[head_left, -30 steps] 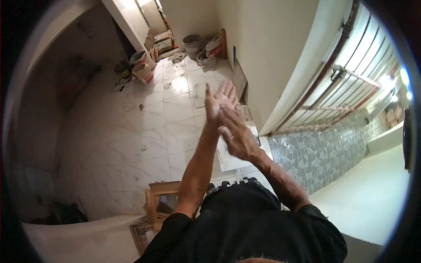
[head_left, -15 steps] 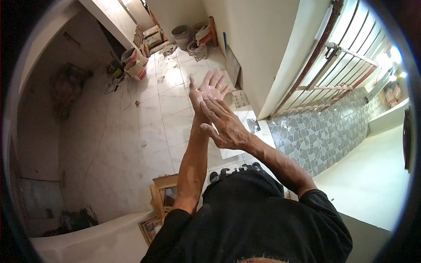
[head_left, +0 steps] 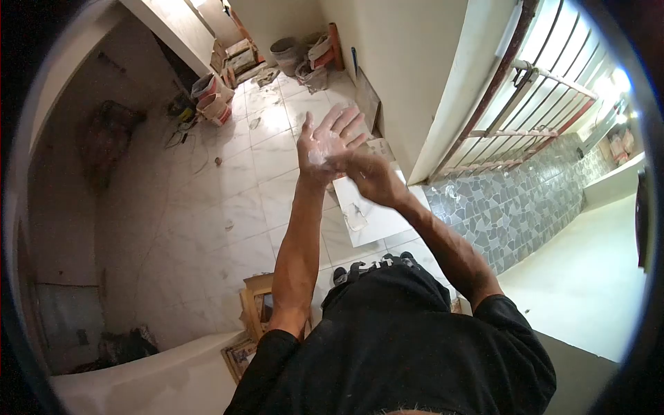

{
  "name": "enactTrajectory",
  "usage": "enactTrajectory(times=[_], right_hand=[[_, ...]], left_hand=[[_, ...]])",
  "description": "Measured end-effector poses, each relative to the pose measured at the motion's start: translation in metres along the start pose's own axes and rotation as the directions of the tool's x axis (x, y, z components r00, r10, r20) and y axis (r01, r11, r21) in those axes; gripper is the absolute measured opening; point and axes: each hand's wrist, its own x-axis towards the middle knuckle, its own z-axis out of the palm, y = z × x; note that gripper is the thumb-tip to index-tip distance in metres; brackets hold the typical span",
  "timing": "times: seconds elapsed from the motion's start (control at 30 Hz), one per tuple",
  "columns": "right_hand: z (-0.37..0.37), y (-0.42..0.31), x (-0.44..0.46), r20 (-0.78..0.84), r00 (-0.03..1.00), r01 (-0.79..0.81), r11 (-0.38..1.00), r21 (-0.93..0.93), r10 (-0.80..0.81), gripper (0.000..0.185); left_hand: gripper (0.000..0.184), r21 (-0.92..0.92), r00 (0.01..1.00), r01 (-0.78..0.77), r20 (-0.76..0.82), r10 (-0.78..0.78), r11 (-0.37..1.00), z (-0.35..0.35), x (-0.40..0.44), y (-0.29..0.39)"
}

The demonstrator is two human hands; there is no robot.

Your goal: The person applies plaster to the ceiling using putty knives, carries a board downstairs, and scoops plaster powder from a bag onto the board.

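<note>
Grip wide on the left hand, unreadable on the right hand: one palm coated white, the other hand crossing its heel.

Far left to centre: a pale tiled floor, with a red-and-white bag at upper left, a wooden frame at lower left and a grey bucket at upper centre. Centre: the left hand, palm up, fingers spread and thumb apart, grasps no object; white residue lies across its palm. Adjacent, right: the right hand, motion-blurred, overlaps the palm's heel; its finger spacing and any contents cannot be told. Below it, a white panel on the floor. Right: stone-patterned paving beneath a barred gate.

Progress (judged): hand-to-hand work appears under way and unfinished, the palm being visibly coated; the proportion done or left cannot be determined.
</note>
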Motion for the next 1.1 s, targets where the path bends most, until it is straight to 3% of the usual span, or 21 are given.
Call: enactTrajectory(times=[0.1,0.2,0.23,0.33,0.37,0.4,0.43,0.47,0.53,0.6,0.63,0.67,0.7,0.73,0.77,0.83,0.87,0.9,0.93,0.97,1.1], right_hand=[[-0.005,0.005,0.028,-0.044,0.955,-0.257,0.895,0.366,0.292,0.019],[-0.014,0.051,0.047,-0.237,0.970,-0.057,0.998,0.018,0.060,0.021],[-0.020,0.051,0.051,-0.324,0.944,0.043,0.997,-0.066,-0.063,0.021],[-0.025,0.003,0.045,-0.304,0.942,-0.217,0.947,-0.236,0.140,0.022],[-0.014,0.000,0.043,-0.026,0.975,-0.202,0.821,-0.535,0.222,0.034],[-0.002,-0.004,0.042,0.255,0.924,-0.003,0.670,-0.742,0.286,0.050],[0.023,-0.005,0.017,0.081,0.996,0.020,0.831,-0.555,0.030,0.052],[0.041,0.005,0.001,-0.154,0.972,0.118,0.932,-0.343,-0.180,0.054],[0.020,0.032,-0.002,0.012,0.985,0.167,0.935,-0.313,-0.172,0.055],[0.001,0.081,-0.004,-0.029,0.983,0.151,0.897,-0.416,-0.179,0.051],[-0.011,0.078,-0.002,-0.193,0.979,-0.015,0.932,-0.362,-0.059,0.041],[-0.037,0.092,0.002,-0.096,0.988,0.059,0.860,-0.507,-0.125,0.033],[-0.050,0.102,-0.010,-0.360,0.933,-0.179,0.886,-0.427,0.015,0.026],[-0.072,0.070,-0.008,-0.425,0.902,-0.066,0.947,-0.315,-0.079,0.027],[-0.094,0.029,-0.008,-0.439,0.898,-0.141,0.952,-0.273,0.007,0.030],[-0.131,-0.050,-0.011,-0.503,0.859,-0.069,0.952,-0.300,-0.096,0.021],[-0.146,-0.089,-0.013,-0.493,0.824,0.058,0.906,-0.419,-0.281,0.020],[-0.158,-0.118,-0.018,-0.475,0.748,0.116,0.795,-0.595,-0.464,0.019],[-0.169,-0.149,-0.023,-0.413,0.677,0.185,0.684,-0.705,-0.609,0.019],[-0.178,-0.174,-0.029,-0.321,0.618,0.264,0.574,-0.775,-0.717,0.020],[-0.190,-0.243,-0.036,0.023,0.448,0.471,0.214,-0.856,-0.894,0.020]], left_hand=[[0.090,-0.058,0.988,0.117,0.108,-0.110,0.991,0.005,0.011,-0.005],[0.089,0.116,1.000,0.001,-0.012,0.000,0.993,-0.002,0.017,-0.015],[0.087,0.039,0.996,-0.054,-0.074,0.057,0.998,0.000,0.016,-0.020],[0.083,0.019,0.977,-0.142,-0.156,0.144,0.990,0.013,0.012,-0.024],[0.084,-0.019,0.971,-0.119,-0.213,0.112,0.993,0.026,0.009,-0.017],[0.089,0.099,0.962,-0.142,-0.219,0.161,0.985,-0.014,0.026,-0.023],[0.092,0.097,0.947,-0.123,-0.287,0.146,0.988,-0.016,0.027,-0.024],[0.094,0.097,0.926,-0.105,-0.354,0.132,0.990,-0.015,0.027,-0.026],[0.090,0.058,0.965,-0.068,-0.249,0.080,0.996,-0.011,0.007,-0.032],[0.088,-0.010,0.984,0.058,-0.167,-0.058,0.998,0.005,-0.018,-0.032],[0.083,-0.299,0.939,0.148,0.341,-0.039,0.943,-0.042,-0.008,-0.041],[0.078,-0.080,0.989,0.013,0.149,-0.001,0.997,-0.017,-0.017,-0.029],[0.073,0.167,0.995,-0.088,-0.028,0.094,0.982,0.008,-0.033,-0.014],[0.069,0.411,0.955,-0.141,-0.182,0.233,0.901,0.039,-0.049,0.009],[0.059,0.671,0.899,-0.207,-0.156,0.409,0.712,0.056,-0.061,0.036],[0.040,0.961,0.734,-0.175,-0.018,0.679,0.214,0.083,-0.089,0.095],[0.040,0.967,0.674,-0.240,0.105,0.732,0.082,0.094,-0.106,0.124],[0.040,0.924,0.529,-0.373,0.136,0.838,0.086,0.130,-0.117,0.134],[0.042,0.860,0.495,-0.474,0.437,0.751,-0.188,0.132,-0.137,0.169],[0.042,0.777,0.415,-0.547,0.576,0.704,-0.313,0.152,-0.156,0.189],[0.043,0.491,0.262,-0.642,0.863,0.432,-0.590,0.228,-0.210,0.211]])
